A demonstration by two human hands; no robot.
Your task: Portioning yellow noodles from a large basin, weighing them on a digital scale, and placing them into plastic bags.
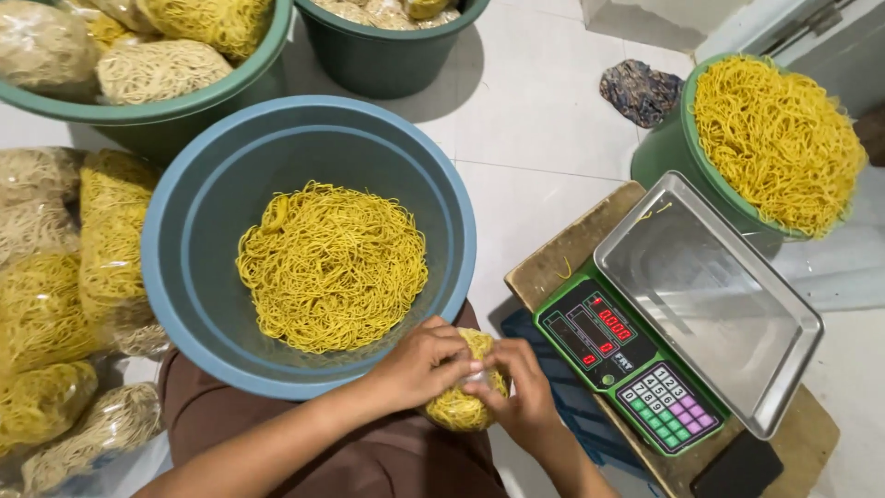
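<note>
Bagged noodles gripped over the lap, both hands closed on the bag.

Left hand (419, 364) and right hand (516, 392) pinching the bag (461, 406) top, just below the blue basin (184, 240) rim, beside the scale (645, 369) at the board (553, 258) edge.

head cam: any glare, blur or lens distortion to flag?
Head view: soft glare on the steel scale tray and the white floor tiles; light is even, with soft shadows under the blue basin; left hand and right hand on the noodle bag look slightly soft; wide-angle bending at the edges.
</note>
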